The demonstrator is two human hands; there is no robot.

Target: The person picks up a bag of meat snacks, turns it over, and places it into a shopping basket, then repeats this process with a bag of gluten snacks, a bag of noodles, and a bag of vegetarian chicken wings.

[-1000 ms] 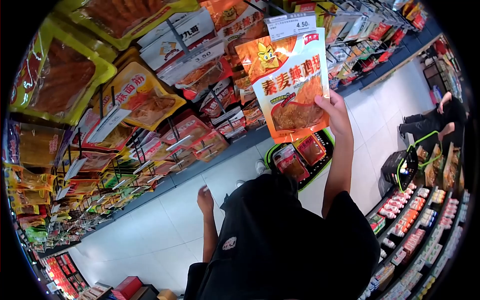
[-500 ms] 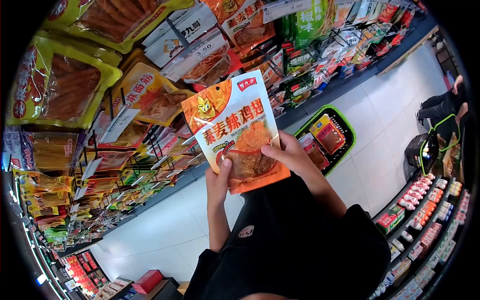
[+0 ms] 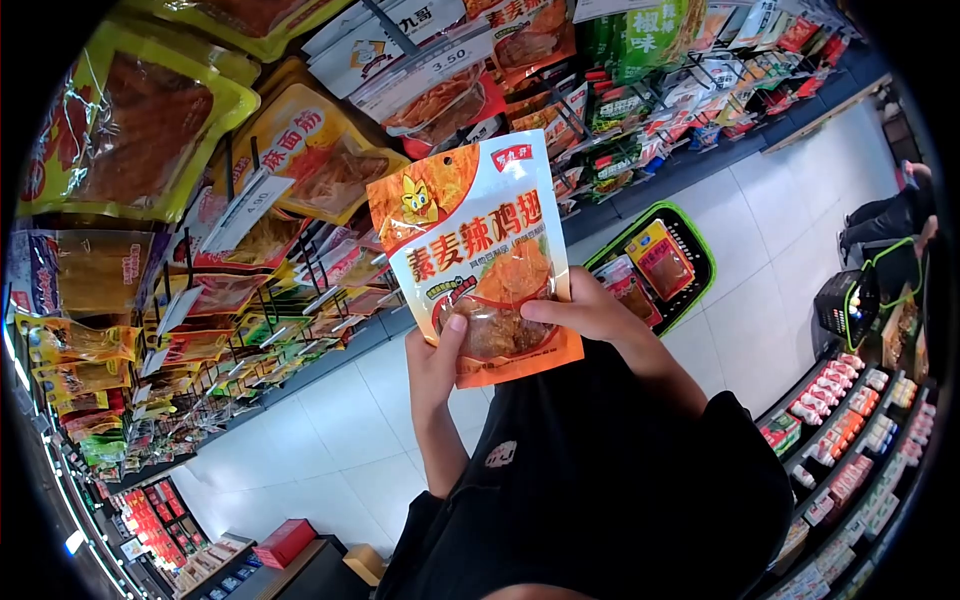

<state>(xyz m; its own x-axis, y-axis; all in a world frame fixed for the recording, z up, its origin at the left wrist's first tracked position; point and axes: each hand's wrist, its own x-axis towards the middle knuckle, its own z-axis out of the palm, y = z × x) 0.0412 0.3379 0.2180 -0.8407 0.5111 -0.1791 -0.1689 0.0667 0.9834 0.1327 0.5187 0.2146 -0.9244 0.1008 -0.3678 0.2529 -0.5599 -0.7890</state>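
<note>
Between both hands, in front of my dark shirt, I hold an orange and white snack packet (image 3: 480, 260) with a cartoon figure and large red characters. Its face is turned toward me, and brown food shows through the clear lower part. My left hand (image 3: 436, 362) grips the lower left edge, thumb on the front. My right hand (image 3: 585, 312) grips the lower right edge, its thumb also pressed on the front. The other fingers are hidden behind the packet.
A rack of hanging snack packets (image 3: 310, 150) with price tags (image 3: 245, 213) fills the left and top. On the tiled floor stands a green-rimmed black basket (image 3: 708, 262) with packets inside. Another person (image 3: 885, 220) and a second basket (image 3: 848, 305) are at right, near drink shelves (image 3: 850, 450).
The view has shifted slightly, so rack and floor basket sit a little differently. The packet is tilted slightly differently, still held in both hands.
</note>
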